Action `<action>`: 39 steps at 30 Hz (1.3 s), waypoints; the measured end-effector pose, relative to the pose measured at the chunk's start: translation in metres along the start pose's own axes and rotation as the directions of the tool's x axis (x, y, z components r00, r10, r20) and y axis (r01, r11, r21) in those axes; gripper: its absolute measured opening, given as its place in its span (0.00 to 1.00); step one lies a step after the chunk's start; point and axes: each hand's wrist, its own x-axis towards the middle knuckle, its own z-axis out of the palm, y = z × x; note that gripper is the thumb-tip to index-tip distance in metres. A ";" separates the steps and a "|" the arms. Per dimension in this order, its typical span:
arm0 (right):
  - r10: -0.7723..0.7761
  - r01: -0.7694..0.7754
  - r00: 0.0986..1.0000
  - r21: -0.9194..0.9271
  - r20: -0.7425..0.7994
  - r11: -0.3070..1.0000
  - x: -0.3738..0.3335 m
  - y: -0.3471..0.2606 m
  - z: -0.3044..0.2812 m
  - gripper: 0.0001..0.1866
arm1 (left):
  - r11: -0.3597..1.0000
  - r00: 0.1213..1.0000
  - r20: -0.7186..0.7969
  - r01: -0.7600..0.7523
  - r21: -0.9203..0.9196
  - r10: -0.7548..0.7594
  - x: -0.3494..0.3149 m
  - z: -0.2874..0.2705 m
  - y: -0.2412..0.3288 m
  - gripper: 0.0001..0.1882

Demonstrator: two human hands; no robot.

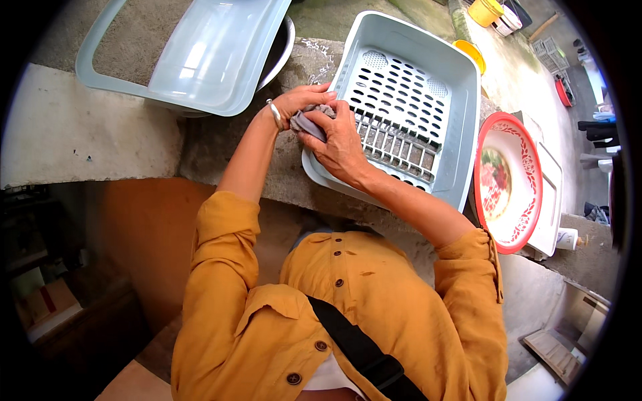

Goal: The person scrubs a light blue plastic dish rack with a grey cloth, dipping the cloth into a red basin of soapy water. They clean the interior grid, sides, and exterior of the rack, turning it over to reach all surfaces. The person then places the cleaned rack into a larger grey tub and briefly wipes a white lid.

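Note:
A light blue plastic dish rack (461, 134) with a perforated white tray and a slotted grid rests on the concrete ledge in front of me. My left hand (302, 101), with a silver bracelet at the wrist, is closed at the rack's left rim; its fingertips are partly hidden. Just below it, my right hand (340, 148) grips a crumpled grey cloth (311, 124) beside that same rim. Part of the cloth also lies against the left palm.
A translucent blue lid (207, 57) lies over a metal basin (286, 50) at the left. To the right stands a red-rimmed enamel basin (528, 194) with a flower pattern, a white bottle (566, 238) near it. Yellow buckets (485, 12) are farther back.

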 end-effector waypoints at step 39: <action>-0.052 -0.396 0.549 0.315 0.834 0.862 -0.080 0.053 -0.148 0.19 | 0.313 0.796 -0.380 0.252 0.916 0.471 -0.017 0.038 -0.016 0.35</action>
